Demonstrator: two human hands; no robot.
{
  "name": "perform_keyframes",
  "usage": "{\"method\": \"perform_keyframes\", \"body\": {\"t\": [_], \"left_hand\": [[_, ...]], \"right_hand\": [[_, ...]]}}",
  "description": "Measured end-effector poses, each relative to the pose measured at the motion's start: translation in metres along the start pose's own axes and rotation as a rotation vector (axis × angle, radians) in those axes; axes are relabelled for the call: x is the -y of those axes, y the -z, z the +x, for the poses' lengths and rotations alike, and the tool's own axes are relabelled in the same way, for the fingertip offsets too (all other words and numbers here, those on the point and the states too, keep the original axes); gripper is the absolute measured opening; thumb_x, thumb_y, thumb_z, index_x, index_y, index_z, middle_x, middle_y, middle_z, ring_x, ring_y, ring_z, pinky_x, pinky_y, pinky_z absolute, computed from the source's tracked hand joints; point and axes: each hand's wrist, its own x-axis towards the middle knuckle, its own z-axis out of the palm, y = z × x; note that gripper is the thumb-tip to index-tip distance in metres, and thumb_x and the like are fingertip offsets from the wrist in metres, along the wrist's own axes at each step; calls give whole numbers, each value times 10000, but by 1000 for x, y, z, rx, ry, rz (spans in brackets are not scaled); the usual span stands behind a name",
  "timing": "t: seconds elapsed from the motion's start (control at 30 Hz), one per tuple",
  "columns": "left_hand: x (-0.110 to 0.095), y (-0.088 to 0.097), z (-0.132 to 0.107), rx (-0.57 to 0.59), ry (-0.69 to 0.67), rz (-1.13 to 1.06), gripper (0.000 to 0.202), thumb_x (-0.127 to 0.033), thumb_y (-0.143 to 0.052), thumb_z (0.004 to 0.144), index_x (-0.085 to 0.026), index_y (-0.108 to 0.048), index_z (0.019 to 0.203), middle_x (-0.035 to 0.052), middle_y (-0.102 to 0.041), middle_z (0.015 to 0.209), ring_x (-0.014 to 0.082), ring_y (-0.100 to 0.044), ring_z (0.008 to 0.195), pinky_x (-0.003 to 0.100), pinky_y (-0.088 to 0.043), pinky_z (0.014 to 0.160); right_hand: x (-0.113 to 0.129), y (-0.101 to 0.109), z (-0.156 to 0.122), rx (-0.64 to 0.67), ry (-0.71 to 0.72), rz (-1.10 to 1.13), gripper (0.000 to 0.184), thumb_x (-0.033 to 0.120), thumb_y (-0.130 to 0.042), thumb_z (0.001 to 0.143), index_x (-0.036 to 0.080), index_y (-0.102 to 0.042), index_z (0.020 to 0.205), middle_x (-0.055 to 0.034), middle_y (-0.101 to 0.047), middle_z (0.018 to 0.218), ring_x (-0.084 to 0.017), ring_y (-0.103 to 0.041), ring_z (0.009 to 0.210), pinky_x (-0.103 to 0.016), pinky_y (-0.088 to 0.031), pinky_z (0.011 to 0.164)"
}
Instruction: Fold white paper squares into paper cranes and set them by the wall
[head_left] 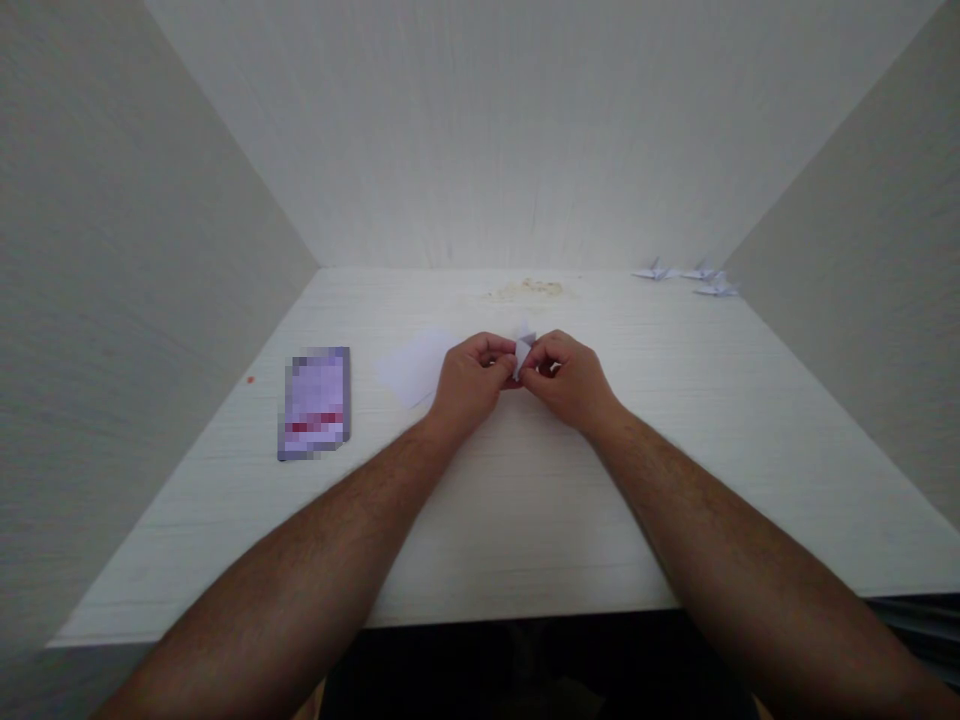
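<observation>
Between my two hands is a small piece of folded white paper [523, 354], held above the middle of the table. My left hand [474, 375] pinches its left side between thumb and fingers. From the other side, the fingertips of my right hand [568, 372] close on its right edge. A pointed part of the paper sticks up beyond the fingers; the lower part is partly hidden by them. Flat on the table beside my left hand lie white paper sheets [409, 368], partly covered by that hand.
Several folded paper cranes [716, 290] stand at the back right corner. A blurred-out purple device or booklet [315, 400] lies at the left, with a small orange bit [250, 380] near it. A worn patch [532, 290] marks the white table [517, 520]. Walls enclose the back and sides.
</observation>
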Motion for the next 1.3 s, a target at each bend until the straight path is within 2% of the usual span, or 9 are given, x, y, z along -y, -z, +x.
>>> {"method": "perform_keyframes", "body": {"t": [0.27,0.4,0.53,0.6,0.87,1.1,1.3], "left_hand": [[-2,-2,-1,-12,-3,32,111,-182,-731,707,-145,-673,794,-1,-674,673,115,-647,620,301,-636,655],[-3,-1,-2,16,-6,34,138,-183,-747,694,-138,-683,808,4,-697,717,119,-670,653,311,-629,710],[-4,0,-2,87,-31,42,229,-183,-781,666,-138,-710,879,35,-748,843,145,-708,763,326,-610,802],[-4,1,-2,99,-39,50,239,-198,-790,665,-138,-714,883,47,-758,869,154,-713,778,328,-605,803],[-6,0,-3,50,9,67,194,-193,-781,673,-136,-711,845,35,-748,774,147,-712,688,311,-604,733],[-7,-1,-3,24,7,27,188,-191,-778,670,-127,-697,826,31,-743,752,134,-705,652,286,-614,692],[-6,-4,-2,-46,-36,64,102,-121,-696,719,-135,-689,819,22,-743,724,134,-713,648,270,-617,668]], "right_hand": [[4,-1,-1,-21,-1,-26,136,125,-643,726,200,-565,643,2,-561,757,-109,-492,624,-286,-408,596],[2,-1,0,-54,-23,-22,117,144,-637,728,198,-574,645,5,-576,759,-112,-507,645,-286,-416,609],[0,0,2,-90,-98,2,95,171,-631,721,200,-580,646,15,-587,731,-119,-526,656,-288,-435,618],[0,1,3,-93,-139,19,91,187,-632,720,200,-583,645,18,-592,715,-122,-536,653,-286,-444,614],[0,1,2,-58,-253,155,74,245,-665,707,195,-615,687,-3,-671,788,-126,-607,593,-267,-464,555],[3,2,2,-39,-320,246,80,256,-673,676,197,-619,683,8,-679,688,-153,-642,609,-279,-471,580],[1,2,3,-62,-282,217,55,244,-628,665,201,-601,643,16,-642,670,-145,-586,660,-295,-459,641]]}}
